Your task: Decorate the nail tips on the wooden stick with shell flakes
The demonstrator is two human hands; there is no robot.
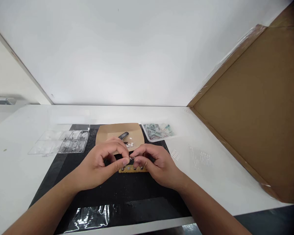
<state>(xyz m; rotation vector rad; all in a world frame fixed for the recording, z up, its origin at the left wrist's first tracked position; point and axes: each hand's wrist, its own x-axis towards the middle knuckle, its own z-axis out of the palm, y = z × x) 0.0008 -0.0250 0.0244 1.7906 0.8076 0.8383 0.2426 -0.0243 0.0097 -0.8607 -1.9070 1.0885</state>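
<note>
My left hand (pixel 100 164) and my right hand (pixel 160 163) meet over the black mat, each with thumb and forefinger pinched together. Between their fingertips is a small dark piece (pixel 131 160), mostly covered, so its kind does not show. Just below the fingers lies a yellow strip (pixel 127 169) bearing several small shiny round bits; my right hand partly hides it. Beyond the hands, a brown paper sheet (pixel 107 132) carries a dark flat tool with a rounded end (pixel 123 135) and several small white flakes (pixel 129 145).
The black mat (pixel 127 192) covers the table's middle, with shiny tape near the front edge. A clear compartment box (pixel 73 143) stands left; a white tray of small packets (pixel 158 131) stands right. Sheets of white stickers (pixel 205 158) lie farther right. A cardboard panel (pixel 254 114) borders that side.
</note>
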